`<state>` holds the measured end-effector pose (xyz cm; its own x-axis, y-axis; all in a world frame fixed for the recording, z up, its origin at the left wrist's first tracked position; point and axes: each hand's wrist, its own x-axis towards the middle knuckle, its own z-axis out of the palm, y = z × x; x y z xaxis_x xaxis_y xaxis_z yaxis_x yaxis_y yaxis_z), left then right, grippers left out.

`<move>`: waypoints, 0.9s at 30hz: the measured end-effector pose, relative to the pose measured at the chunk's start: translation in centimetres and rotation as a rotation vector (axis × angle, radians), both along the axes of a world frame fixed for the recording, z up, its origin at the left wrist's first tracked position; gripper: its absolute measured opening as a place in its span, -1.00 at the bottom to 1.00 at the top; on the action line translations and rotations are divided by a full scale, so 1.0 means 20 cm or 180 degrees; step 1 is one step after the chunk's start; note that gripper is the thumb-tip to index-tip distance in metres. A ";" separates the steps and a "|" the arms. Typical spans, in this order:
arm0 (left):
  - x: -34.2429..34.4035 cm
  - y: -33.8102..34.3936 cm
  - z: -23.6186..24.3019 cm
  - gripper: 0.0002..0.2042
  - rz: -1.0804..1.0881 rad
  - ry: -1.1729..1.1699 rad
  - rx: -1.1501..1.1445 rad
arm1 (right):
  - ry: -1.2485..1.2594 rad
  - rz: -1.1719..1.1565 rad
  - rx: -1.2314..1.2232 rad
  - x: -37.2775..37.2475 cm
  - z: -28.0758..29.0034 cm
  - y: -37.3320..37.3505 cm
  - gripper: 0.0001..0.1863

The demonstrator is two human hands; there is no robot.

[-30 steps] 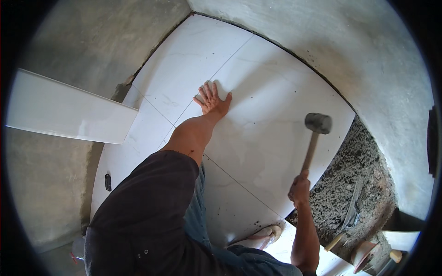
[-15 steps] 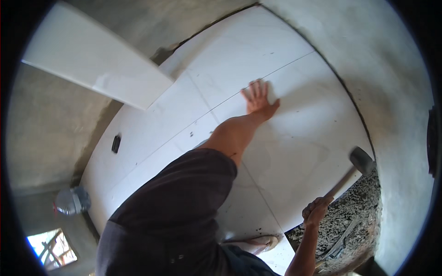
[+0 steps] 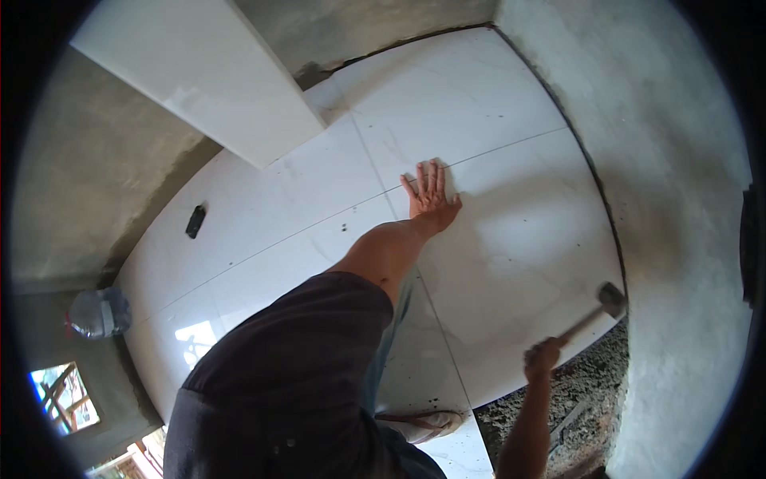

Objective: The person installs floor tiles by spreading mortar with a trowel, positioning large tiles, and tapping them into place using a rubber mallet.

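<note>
A left hand lay spread and empty on a white floor tile; the right hand, blurred, gripped a mallet beside the wall. Whether its smeared head touched tile, I couldn't tell.

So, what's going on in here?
A person is leaning over a floor of large white tiles. The left hand is spread on the tiles at a joint. The right hand grips a mallet by its handle, its dark head near the wall; blur hides whether it touches the tile. Rough grey ground shows past the tiles' edge.
</note>
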<state>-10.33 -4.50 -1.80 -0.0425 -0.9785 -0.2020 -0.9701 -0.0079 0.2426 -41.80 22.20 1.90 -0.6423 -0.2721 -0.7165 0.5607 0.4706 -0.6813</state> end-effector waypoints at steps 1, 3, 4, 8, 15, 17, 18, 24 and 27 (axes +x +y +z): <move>0.00 -0.01 -0.05 -0.19 0.0061 -0.0214 0.0054 | -0.0113 0.0286 0.0100 0.10 0.02 -0.05 -0.43; -0.11 -0.10 -0.10 -0.17 -0.0376 -0.0221 -0.0073 | -0.0003 0.0488 0.0064 0.21 0.11 -0.11 -0.44; -0.21 -0.16 -0.10 -0.17 -0.0445 -0.0139 -0.0127 | 0.0158 0.0487 -0.0009 0.24 0.13 -0.12 -0.42; -0.50 -0.38 -0.08 -0.14 -0.0995 0.0092 -0.0264 | 0.0240 0.0084 -0.0146 0.47 0.04 -0.11 -0.35; -0.69 -0.71 -0.11 -0.13 -0.1476 0.0039 -0.0399 | 0.0229 -0.0290 -0.0316 0.43 0.04 -0.11 -0.31; -0.70 -0.75 -0.11 -0.12 -0.1583 -0.0053 -0.0365 | 0.0131 -0.0532 -0.0427 0.43 0.14 -0.14 -0.31; -0.71 -0.73 -0.13 -0.12 -0.1613 -0.0044 -0.0308 | 0.0131 -0.0560 -0.0369 0.49 0.11 -0.12 -0.31; -0.74 -0.76 -0.09 -0.14 -0.1613 -0.0144 -0.0327 | 0.0036 -0.0412 -0.0540 0.53 0.10 -0.13 -0.33; -0.73 -0.75 -0.11 -0.16 -0.1616 -0.0174 -0.0351 | 0.0012 0.0101 -0.0477 0.64 0.00 -0.21 -0.35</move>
<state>-24.85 -19.49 -3.97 -0.5095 -0.8529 -0.1142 -0.8564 0.4896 0.1643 -29.03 18.07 1.85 -0.6343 -0.3961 -0.6639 0.5443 0.3809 -0.7474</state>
